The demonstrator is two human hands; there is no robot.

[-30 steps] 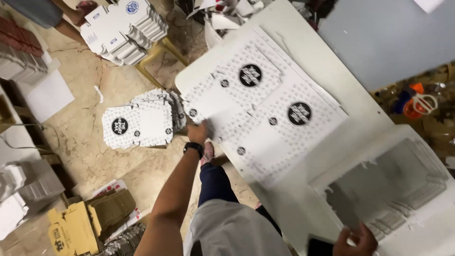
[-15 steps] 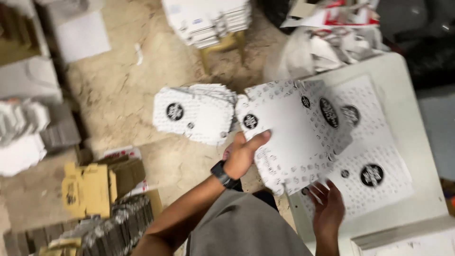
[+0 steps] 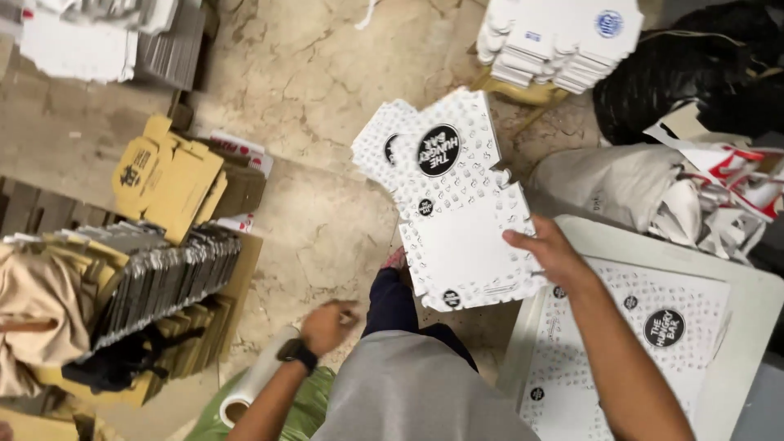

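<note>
Right hand (image 3: 549, 255) grip clamped on flat printed box blank (image 3: 457, 212) right edge; left hand (image 3: 324, 325) loose, empty.

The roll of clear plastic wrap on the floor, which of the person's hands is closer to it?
Left. The left hand hangs just above and right of the roll of clear plastic wrap, not touching it. The right hand is far over to the right, gripping the flat white printed box blank.

Packing workshop: flat box stacks (image 3: 563, 37), cardboard (image 3: 163, 175).
</note>
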